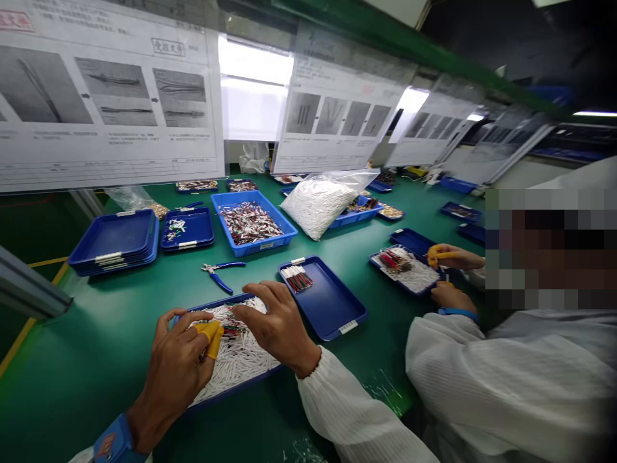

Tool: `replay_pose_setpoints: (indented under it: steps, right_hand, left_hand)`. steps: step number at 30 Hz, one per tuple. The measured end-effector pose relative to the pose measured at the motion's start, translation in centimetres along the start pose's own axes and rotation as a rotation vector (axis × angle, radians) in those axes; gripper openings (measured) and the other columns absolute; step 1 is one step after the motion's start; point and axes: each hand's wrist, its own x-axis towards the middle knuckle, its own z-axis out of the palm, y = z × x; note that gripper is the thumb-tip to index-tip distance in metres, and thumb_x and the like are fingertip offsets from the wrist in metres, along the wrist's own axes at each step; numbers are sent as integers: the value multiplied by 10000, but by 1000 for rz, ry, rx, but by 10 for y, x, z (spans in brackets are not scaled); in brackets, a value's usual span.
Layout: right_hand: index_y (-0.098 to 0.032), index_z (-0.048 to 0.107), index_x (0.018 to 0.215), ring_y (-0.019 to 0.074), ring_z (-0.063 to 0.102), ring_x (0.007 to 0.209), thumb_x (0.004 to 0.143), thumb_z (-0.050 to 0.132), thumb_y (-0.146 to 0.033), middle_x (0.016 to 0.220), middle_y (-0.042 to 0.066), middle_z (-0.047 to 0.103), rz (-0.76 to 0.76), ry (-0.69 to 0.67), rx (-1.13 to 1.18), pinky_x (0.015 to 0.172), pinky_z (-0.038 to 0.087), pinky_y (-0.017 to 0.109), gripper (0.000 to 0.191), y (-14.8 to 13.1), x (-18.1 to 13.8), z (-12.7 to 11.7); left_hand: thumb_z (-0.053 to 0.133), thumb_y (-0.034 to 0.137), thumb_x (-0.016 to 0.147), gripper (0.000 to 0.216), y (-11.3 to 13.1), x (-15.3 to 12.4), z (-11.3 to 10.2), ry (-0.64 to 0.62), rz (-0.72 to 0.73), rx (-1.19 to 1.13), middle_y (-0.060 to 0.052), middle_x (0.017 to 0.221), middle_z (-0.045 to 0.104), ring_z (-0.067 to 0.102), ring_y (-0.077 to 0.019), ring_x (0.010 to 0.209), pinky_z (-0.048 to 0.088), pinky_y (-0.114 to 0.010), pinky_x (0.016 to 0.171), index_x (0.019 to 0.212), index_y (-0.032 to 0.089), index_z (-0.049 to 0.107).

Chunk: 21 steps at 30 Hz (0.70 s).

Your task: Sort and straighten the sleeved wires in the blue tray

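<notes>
Your left hand [178,363] curls its yellow-capped fingers [212,337] close together over the blue tray [241,388] of little white tubes [241,357], though I cannot tell if they pinch one, and your right hand [279,325] rests its spread fingers on them

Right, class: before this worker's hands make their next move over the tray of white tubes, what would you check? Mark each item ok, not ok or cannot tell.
1. Yellow finger covers on the left hand: ok, on thumb and forefinger.
2. Both hands over the near tray of white tubes: ok; the right hand rests on them.
3. A piece gripped at the fingertips: cannot tell, hidden.
4. Pliers at hand: ok, lying untouched on the table beyond the tray.
5. Room in the side tray beside the wire bundle: ok, mostly bare.
6. Co-worker's hands out of the way: ok, at another tray.
</notes>
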Motion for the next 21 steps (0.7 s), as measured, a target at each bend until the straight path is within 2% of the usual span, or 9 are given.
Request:
replay_pose_setpoints:
  steps: [3,5,7,9,10,13,17,21]
  right_hand:
    - [-238,731,947,226,608,955,988,572,-183,1030,72,731,-4,-56,54,841,457,369,173,6,0,1]
    - [-221,731,920,218,616,886,974,583,-201,933,64,736,63,-48,97,802,461,355,159,19,1,-3]
    - [-215,744,909,219,633,873,942,609,-213,907,64,738,264,-28,71,800,472,345,140,40,0,-12]
    - [-219,762,917,217,659,893,920,617,-238,935,60,752,590,-37,-45,802,481,317,146,69,-2,-23]
    - [-237,768,912,207,673,891,926,604,-277,955,42,762,789,-74,-136,797,482,297,170,84,-4,-29]
    - [-199,790,881,258,703,850,900,575,-262,910,91,781,1017,-114,-258,712,474,313,225,123,-12,-37]
    - [-203,810,859,292,722,858,855,583,-245,901,129,789,1136,-183,-326,676,463,311,231,146,-22,-27]
    - [-214,817,884,286,731,863,862,580,-251,905,134,790,1142,-242,-345,700,469,306,241,151,-26,-15]
  left_hand:
    - [581,180,842,220,-9,-3,7,20,24,28,11,662,730,730,-292,947,351,-530,1025,637,256,552]
    - [595,285,878,176,-14,-4,10,21,-15,76,-21,779,771,721,-327,974,341,-563,1026,703,265,600]
    - [592,389,892,160,-19,-4,11,28,-64,131,-60,885,785,712,-354,976,356,-574,1002,815,261,649]
    - [577,429,889,195,-23,-4,11,42,-90,167,-77,914,782,707,-360,961,376,-561,981,863,255,662]
    - [570,422,885,192,-24,-4,11,49,-95,174,-77,909,780,706,-357,955,381,-553,978,842,256,657]
    - [558,370,871,217,-26,-5,11,48,-108,171,-69,893,781,705,-338,948,376,-538,992,686,261,593]
    - [549,298,848,202,-25,-7,14,15,-136,150,-67,927,790,707,-316,967,380,-527,992,652,259,573]
    - [555,327,870,182,-23,-7,14,-20,-165,128,-64,950,795,705,-315,1001,379,-526,1007,726,257,640]
